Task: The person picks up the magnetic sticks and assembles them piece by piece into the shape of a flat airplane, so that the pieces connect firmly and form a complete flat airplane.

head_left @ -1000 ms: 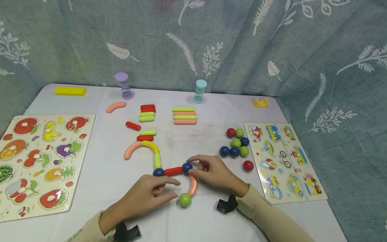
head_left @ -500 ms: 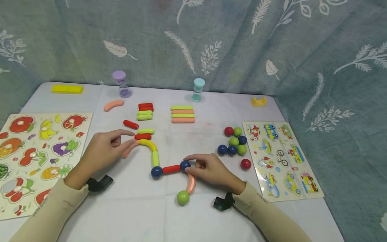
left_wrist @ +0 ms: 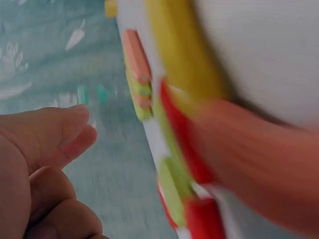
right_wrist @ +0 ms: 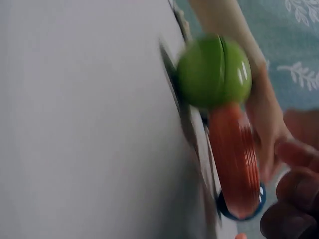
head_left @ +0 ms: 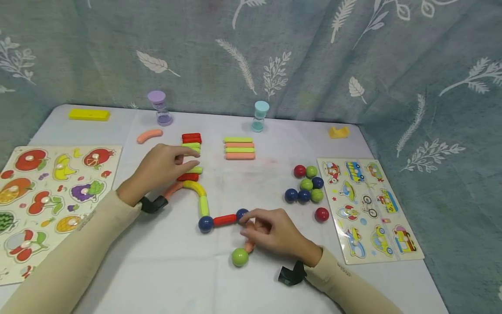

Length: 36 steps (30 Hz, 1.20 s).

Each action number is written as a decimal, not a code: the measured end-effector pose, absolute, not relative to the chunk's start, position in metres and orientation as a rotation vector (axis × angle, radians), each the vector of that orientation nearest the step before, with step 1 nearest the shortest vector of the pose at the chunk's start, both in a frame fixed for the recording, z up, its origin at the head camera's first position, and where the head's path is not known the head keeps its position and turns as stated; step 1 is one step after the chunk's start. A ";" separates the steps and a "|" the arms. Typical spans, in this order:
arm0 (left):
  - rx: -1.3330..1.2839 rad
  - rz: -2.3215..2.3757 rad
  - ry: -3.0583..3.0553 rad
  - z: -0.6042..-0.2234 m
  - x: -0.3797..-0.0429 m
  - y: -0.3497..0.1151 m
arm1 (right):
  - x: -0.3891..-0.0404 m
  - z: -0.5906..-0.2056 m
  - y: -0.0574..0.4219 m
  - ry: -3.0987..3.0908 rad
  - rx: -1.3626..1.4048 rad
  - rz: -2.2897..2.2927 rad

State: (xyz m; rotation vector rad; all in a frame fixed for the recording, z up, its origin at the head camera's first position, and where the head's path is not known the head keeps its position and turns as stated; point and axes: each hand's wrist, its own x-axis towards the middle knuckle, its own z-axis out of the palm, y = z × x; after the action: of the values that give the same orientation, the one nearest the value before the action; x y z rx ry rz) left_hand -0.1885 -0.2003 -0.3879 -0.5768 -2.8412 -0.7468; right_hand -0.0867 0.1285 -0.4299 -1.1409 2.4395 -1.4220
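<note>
A chain of toy rods and balls lies on the white cloth. An orange curved rod (head_left: 171,190), yellow curved rod (head_left: 196,187), green rod (head_left: 203,206), blue ball (head_left: 205,224), red rod (head_left: 225,220) and second blue ball (head_left: 241,213) form its line. From there another orange curved rod (right_wrist: 233,162) runs to a green ball (head_left: 239,257). My right hand (head_left: 276,231) hovers over that curved rod, covering part of it, its fingers apart from it in the right wrist view. Holding nothing, my left hand (head_left: 161,168) is above short green rods (head_left: 194,170), thumb and index parted.
Loose balls (head_left: 306,185) cluster at right beside a vehicle puzzle board (head_left: 327,205). A fruit puzzle board (head_left: 113,161) lies left. Long rods (head_left: 239,149), two hourglasses, one purple (head_left: 162,117) and one teal (head_left: 260,114), and a yellow block (head_left: 89,114) stand farther back.
My left hand has gone from near the green ball up and left, past the orange curved rod, to the short rods. My right hand has left the blue ball, moving slightly toward me.
</note>
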 end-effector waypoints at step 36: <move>-0.680 -0.659 -2.960 -0.400 -0.250 -0.104 | -0.049 -0.437 0.150 2.454 -1.198 -1.279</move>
State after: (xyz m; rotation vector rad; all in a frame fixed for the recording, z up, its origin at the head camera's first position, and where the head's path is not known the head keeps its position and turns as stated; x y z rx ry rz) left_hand -0.2497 -0.1035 -0.3997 -0.6802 -2.9601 -0.6593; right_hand -0.0494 0.1503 -0.4370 -1.1978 2.4538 -1.2792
